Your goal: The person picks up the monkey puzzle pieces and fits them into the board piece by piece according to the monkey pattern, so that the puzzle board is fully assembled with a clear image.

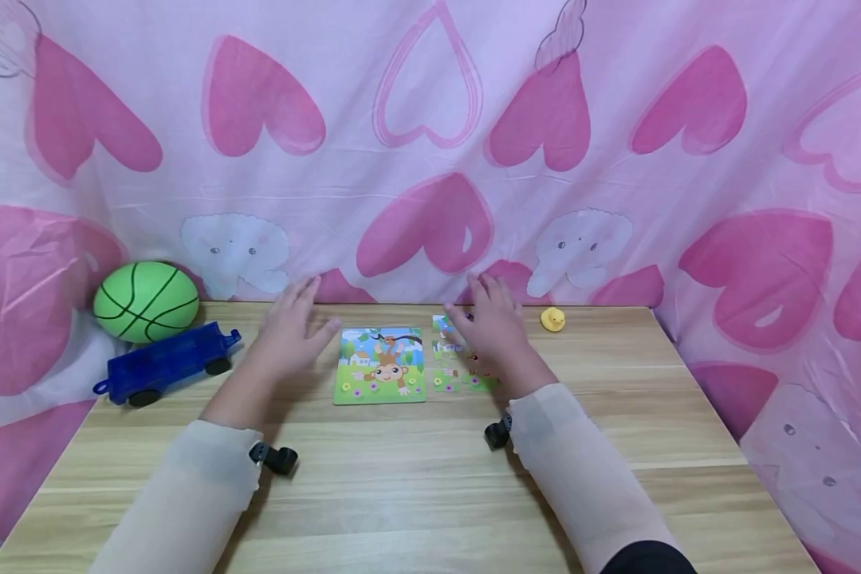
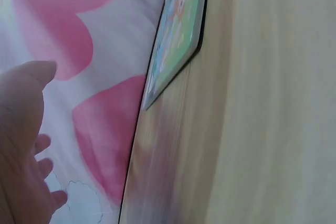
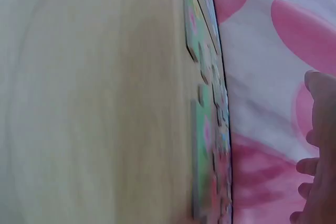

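Note:
A square picture board with a monkey hanging from a branch lies on the wooden table. Just left of it is my left hand, fingers extended and holding nothing. My right hand is over several loose puzzle pieces to the right of the board, covering part of them in the head view. Its fingers are spread and grip nothing. In the left wrist view the left hand appears apart from the board. The right wrist view shows the puzzle pieces flat on the table and the right hand raised beside them.
A blue toy wagon with black wheels stands at the table's left edge, in front of a green ball. A small yellow duck sits near the back edge, right of the right hand. A pink heart-patterned curtain hangs behind the table.

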`<state>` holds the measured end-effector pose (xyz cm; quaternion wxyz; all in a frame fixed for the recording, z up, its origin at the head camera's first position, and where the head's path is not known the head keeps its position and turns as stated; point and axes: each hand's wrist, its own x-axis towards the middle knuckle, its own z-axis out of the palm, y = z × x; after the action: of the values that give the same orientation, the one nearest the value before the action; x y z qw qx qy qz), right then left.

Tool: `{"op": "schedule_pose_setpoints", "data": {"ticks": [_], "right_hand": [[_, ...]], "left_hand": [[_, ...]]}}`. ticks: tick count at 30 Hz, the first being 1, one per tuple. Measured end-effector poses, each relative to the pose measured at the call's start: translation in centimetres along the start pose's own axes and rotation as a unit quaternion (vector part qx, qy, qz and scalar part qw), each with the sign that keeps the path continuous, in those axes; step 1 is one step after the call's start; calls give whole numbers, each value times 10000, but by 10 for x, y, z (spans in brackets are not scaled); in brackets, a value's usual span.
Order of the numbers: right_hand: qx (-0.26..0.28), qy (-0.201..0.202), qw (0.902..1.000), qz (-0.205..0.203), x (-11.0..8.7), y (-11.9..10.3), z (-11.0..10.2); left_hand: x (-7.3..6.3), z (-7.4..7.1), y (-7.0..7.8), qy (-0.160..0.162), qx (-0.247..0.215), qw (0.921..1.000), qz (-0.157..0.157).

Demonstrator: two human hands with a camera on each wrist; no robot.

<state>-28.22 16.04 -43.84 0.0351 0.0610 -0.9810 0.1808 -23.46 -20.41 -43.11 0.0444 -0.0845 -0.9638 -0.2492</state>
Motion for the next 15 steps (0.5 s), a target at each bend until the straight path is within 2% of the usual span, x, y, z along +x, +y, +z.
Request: {"op": "schedule_pose_setpoints", "data": {"ticks": [4, 8, 11, 15], "right_hand": [[170, -1, 9996, -216, 2, -5, 4], [455, -62, 9979, -455, 5, -6, 5], [746, -224, 9953, -575, 7, -5, 5], [1199, -578, 9889, -664, 10, -1, 7]], "left_hand": [[-11, 5, 1, -330, -504, 9982, -2], [-18, 10, 0, -542, -777, 9955, -78], [-20, 14, -3, -714, -861, 9937, -73], [-25, 17, -8, -1107, -1004, 9888, -5]]}}
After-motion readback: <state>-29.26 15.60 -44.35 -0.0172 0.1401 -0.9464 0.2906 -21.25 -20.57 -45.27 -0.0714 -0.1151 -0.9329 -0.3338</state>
